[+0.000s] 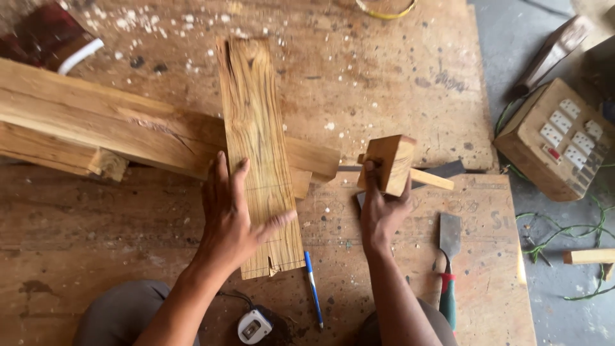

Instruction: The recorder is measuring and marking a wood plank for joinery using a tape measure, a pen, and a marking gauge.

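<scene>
My left hand [232, 214] lies flat, fingers spread, pressed on the near part of a long, pale, streaky-grained wooden plank [258, 150]; the thumb reaches across the board toward 3 o'clock. The plank runs from 12 to 6 o'clock at the centre of the worn plywood work surface [378, 77], its near end showing a small cut notch. It rests across a thick rough timber beam [96, 131], which enters from 9 o'clock and ends just past the plank.

My right hand [382, 208] is closed around a light wooden block-headed mallet [391, 163], gripping it at the underside of the head; the short handle projects toward 3 o'clock. The mallet is held clear of the plank, just beside the beam's end.

Near the plank's notched end, at 6 o'clock, lies a blue-and-white pen [312, 288], apart from both hands. A white tape measure [254, 325] sits at 6 o'clock between my knees. A flat-bladed chisel with a red-and-green handle [448, 269] lies at 4 o'clock, well right of my right forearm. Off the surface at 2 o'clock stands a wooden box fitted with white switches and sockets [554, 138], with green cable [551, 234] trailing beneath it.
</scene>
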